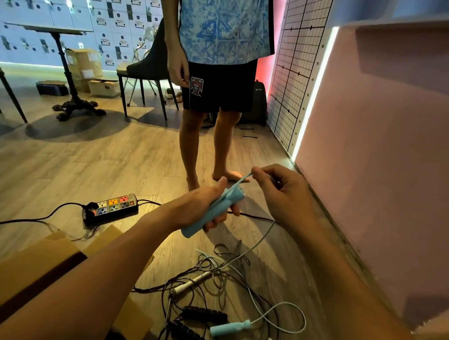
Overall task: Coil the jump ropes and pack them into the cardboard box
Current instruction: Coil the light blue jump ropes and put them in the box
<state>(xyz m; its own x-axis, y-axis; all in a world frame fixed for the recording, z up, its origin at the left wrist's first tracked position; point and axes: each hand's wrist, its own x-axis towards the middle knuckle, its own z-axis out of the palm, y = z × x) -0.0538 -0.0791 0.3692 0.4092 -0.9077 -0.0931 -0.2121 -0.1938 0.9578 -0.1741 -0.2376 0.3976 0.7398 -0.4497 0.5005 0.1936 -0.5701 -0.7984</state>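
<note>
My left hand (pixel 207 205) grips two light blue jump rope handles (pixel 215 211) side by side above the floor. My right hand (pixel 282 191) pinches the pale blue cord (pixel 240 180) just above those handles. The cord runs down from my right hand to the floor pile. Below lies a tangle of ropes: another light blue handle (pixel 231 327), two black handles (pixel 201 323), a white handle (pixel 190 283) and looping cords (pixel 225 269). The open cardboard box (pixel 28 263) sits at the lower left, partly hidden by my left forearm.
A black power strip (pixel 112 208) with its cable lies on the wooden floor left of my hands. A barefoot person (pixel 218 85) stands just beyond them. A pink wall (pixel 390 153) runs close on the right. A pedestal table (pixel 64 68) and chairs (pixel 148 68) stand behind.
</note>
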